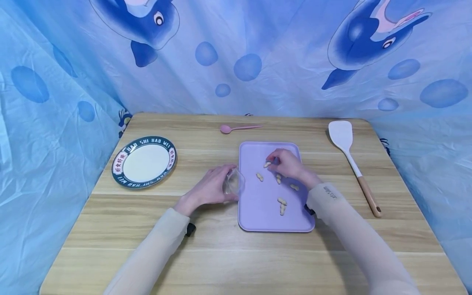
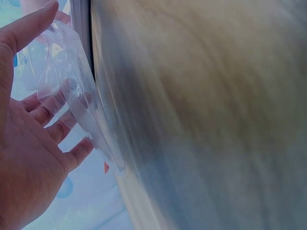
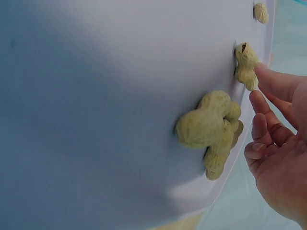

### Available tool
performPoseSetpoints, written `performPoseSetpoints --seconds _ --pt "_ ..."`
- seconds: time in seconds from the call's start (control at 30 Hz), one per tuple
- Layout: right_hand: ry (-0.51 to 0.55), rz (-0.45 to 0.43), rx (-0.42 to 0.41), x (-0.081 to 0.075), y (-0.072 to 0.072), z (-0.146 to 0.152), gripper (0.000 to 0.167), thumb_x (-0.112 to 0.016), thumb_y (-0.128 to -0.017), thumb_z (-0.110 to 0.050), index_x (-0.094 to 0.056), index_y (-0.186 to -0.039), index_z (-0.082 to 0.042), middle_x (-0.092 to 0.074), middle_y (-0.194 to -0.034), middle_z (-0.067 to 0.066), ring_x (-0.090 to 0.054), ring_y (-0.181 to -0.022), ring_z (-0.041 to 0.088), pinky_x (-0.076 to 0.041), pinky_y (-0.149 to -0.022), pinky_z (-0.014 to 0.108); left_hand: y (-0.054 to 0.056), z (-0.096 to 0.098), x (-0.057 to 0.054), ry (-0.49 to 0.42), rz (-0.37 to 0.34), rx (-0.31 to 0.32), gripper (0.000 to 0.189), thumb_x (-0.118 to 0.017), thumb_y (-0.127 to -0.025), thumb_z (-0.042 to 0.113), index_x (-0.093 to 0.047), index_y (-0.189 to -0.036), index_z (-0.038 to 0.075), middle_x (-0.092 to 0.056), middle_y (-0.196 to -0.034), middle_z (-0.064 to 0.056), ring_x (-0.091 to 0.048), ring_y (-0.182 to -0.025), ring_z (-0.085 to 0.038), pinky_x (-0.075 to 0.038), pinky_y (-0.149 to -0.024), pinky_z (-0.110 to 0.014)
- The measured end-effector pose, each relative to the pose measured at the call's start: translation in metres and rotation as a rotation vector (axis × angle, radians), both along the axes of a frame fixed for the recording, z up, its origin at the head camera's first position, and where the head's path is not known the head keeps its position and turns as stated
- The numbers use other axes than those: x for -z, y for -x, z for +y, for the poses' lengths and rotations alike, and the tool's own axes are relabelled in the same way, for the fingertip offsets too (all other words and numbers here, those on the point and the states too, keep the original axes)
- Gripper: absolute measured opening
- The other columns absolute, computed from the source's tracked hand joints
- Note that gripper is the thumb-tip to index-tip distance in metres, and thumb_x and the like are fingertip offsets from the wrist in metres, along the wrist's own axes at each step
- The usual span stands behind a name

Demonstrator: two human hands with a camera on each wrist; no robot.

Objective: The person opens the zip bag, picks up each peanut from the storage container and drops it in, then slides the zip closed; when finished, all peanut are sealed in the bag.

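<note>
As right fingers (image 3: 276, 82) pinch peanut (image 3: 245, 62), clear cup (image 1: 232, 183) interior indistinct.

Peanuts (image 1: 282, 209) on tray (image 1: 258, 217), right of plate (image 1: 145, 162)

So the head cam looks forward and down from above the near side, far enough back to fit most of the table (image 1: 206, 264) plus the far curtain (image 1: 284, 24). Both wrist cams are way closer and tipped sideways, the left one on the left hand (image 2: 33, 139) and clear cup (image 1: 233, 182), the right one low over the tray (image 1: 258, 221) by the right hand (image 3: 285, 153). Head and left wrist share the cup, head and right wrist the peanuts (image 3: 199, 126).
</note>
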State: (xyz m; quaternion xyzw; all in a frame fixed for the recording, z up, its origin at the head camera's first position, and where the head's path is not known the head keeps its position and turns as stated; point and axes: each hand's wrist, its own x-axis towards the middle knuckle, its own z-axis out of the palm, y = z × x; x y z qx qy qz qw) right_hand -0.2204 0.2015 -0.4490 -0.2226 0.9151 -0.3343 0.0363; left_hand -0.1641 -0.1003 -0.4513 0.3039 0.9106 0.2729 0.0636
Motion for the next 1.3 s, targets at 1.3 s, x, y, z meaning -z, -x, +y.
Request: performPoseSetpoints --seconds 1.3 --pt "0.158 0.01 -0.068 -0.029 -0.015 -0.029 0.012 -0.074 -0.087 -0.003 -0.074 -0.1 -0.003 -0.067 -0.088 0.003 -0.055 -0.082 0.02 -0.045 -0.073 0.033 0.0 0.003 -0.002 0.002 -0.01 0.011 0.097 -0.087 -0.072 0.045 -0.04 -0.148 0.009 -0.054 -0.139 -0.008 -0.049 -0.129 -0.023 -0.031 -0.114 -0.047"
